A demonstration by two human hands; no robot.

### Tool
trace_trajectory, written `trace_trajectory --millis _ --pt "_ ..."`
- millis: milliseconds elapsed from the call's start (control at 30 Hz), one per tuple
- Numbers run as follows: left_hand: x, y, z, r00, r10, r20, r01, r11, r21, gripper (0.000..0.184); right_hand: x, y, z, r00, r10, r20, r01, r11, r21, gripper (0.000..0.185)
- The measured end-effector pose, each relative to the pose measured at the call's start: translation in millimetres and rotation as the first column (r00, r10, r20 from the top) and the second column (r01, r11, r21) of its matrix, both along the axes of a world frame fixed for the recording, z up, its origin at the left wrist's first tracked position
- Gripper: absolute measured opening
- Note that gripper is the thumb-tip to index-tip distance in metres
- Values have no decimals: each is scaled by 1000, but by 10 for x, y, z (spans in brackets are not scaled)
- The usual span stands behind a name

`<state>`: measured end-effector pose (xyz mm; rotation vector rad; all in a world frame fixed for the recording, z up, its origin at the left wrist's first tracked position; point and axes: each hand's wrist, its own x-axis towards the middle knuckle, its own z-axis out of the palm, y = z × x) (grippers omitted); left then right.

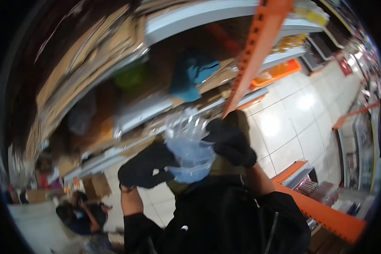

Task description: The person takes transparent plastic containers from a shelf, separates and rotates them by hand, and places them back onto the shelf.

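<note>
"So where's the plastic bag [192, 156]?"
"Between the person's gloved left hand [148, 165] and right hand [233, 143], near the shelf [143, 113]."
"And the fingers?"
"Seemingly pinching its opposite sides; blur hides the tips."
"Which step, then?"
"Two-handed handling of loose film, probably. The next move calls for a light, even hold, since it likely crumples easily."

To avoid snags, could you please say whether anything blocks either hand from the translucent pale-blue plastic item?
Nothing visible does: the black-gloved left hand and black-gloved right hand both touch the plastic item.
</note>
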<state>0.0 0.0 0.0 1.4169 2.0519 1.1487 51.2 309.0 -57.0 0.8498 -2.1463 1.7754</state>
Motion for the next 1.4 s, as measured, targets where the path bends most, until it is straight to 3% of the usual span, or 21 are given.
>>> trace_trajectory --millis 67,100,167,233,300,367,400,500,533,633,667,700,767,833,900,1000,1067,1200,1300,1367,1400 --pt "-97 77 -352 998 50 -29 -46 988 148 38 145 -120 -143 995 -104 14 104 968 -230 11" --pt "-312 -40 147 987 89 -132 -78 993 89 41 -56 -362 -104 995 -51 82 81 907 -413 12" --pt "-34 343 -37 922 387 4 -369 877 308 44 105 -195 -244 970 37 240 76 893 -443 14" --pt "111 719 -264 838 545 28 -449 659 604 37 212 -164 -124 966 -89 244 165 936 -310 15" --pt "190 952 -337 669 722 178 -676 492 549 26 216 -280 -33 942 -274 195 317 917 -243 17" --pt "218 1082 -382 542 825 161 -761 401 510 21 125 -184 -90 959 -276 69 284 938 -196 19" --pt "223 1116 -402 468 871 151 -802 347 486 18 155 -144 10 954 -211 214 252 950 -187 22" --pt "112 1125 -418 419 883 211 -841 290 456 14 132 -135 115 967 -254 -12 251 961 -119 20" --pt "-26 925 -819 515 810 282 -782 309 541 43 219 -180 147 924 -266 275 282 959 -19 24" --pt "-25 1010 -673 571 761 310 -783 389 486 45 258 -361 94 824 -522 220 528 849 37 25" --pt "43 1149 -455 581 751 315 -784 410 467 38 241 -416 87 782 -515 352 584 802 -123 23" --pt "112 1288 -243 590 741 321 -784 431 448 31 231 -408 86 766 -517 382 587 805 -88 22" --pt "134 1210 -210 705 709 15 -669 658 346 16 208 -332 105 732 -520 441 585 811 -15 20" --pt "161 1230 -238 654 755 37 -709 595 379 18 183 -297 135 750 -544 376 610 789 -75 23" --pt "143 966 -432 677 736 12 -725 663 186 31 140 -315 144 722 -576 385 678 701 -223 24" --pt "116 921 -752 475 871 -128 -719 468 514 40 156 -295 52 874 -464 145 486 820 -302 62" --pt "112 927 -782 540 840 -46 -688 473 550 46 140 -338 -7 892 -448 -54 434 885 -168 100" --pt "90 921 -840 638 768 -62 -610 552 569 52 140 -337 -53 900 -400 171 434 855 -284 99" --pt "118 971 -787 638 770 -11 -662 556 503 56 190 -223 -17 896 -426 127 438 895 -84 100" --pt "176 1170 -339 608 766 -208 -700 641 315 70 218 -206 98 847 -483 222 513 852 -106 99" --pt "185 1318 -290 594 650 474 -803 448 393 82 232 -192 139 817 -509 271 551 827 -111 99"
